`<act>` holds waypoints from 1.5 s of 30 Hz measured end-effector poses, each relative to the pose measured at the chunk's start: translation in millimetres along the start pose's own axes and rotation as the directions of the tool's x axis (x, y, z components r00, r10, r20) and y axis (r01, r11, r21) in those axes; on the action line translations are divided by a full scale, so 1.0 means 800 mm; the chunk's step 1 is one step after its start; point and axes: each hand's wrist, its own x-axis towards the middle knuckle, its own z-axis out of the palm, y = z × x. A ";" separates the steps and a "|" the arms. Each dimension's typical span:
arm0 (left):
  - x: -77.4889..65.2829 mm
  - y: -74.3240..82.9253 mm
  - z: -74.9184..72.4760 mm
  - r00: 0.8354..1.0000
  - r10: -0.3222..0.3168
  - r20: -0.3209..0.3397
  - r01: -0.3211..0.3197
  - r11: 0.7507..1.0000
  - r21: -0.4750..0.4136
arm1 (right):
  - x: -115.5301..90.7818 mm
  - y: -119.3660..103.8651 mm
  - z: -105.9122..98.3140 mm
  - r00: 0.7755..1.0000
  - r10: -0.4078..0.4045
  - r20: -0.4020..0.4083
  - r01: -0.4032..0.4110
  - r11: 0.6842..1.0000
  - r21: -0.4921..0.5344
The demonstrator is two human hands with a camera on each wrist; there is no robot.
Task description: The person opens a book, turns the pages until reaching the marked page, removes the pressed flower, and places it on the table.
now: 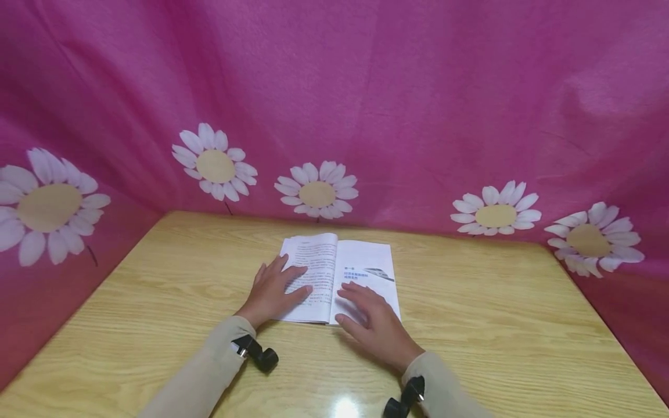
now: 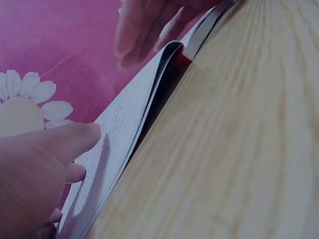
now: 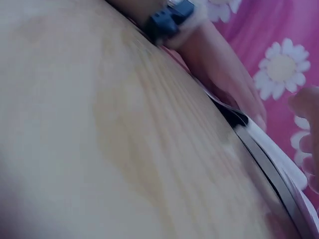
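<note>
An open book [image 1: 363,253] lies on the wooden table, printed text on its left page and a blue heading with a small picture on its right page. My left hand [image 1: 274,293] rests on the left page, its fingers spread. Over the lower part of the right page is my right hand [image 1: 373,322], fingers loosely extended and holding nothing. In the left wrist view the right hand [image 2: 149,27] appears raised above the page. Only some fingertips [image 3: 309,107] of the right hand show at the edge of the right wrist view.
The light wooden table [image 1: 496,325] surrounds the book. A pink cloth [image 1: 397,116] with printed white daisies hangs behind it and along both sides. Each sleeve carries a small black camera mount, one at the left wrist [image 1: 256,353] and one at the right [image 1: 405,397].
</note>
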 end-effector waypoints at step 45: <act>0.000 0.001 0.000 0.999 0.006 -0.038 -0.008 0.999 -0.049 | -0.023 0.041 -0.053 0.965 0.226 0.129 -0.201 0.963 -0.181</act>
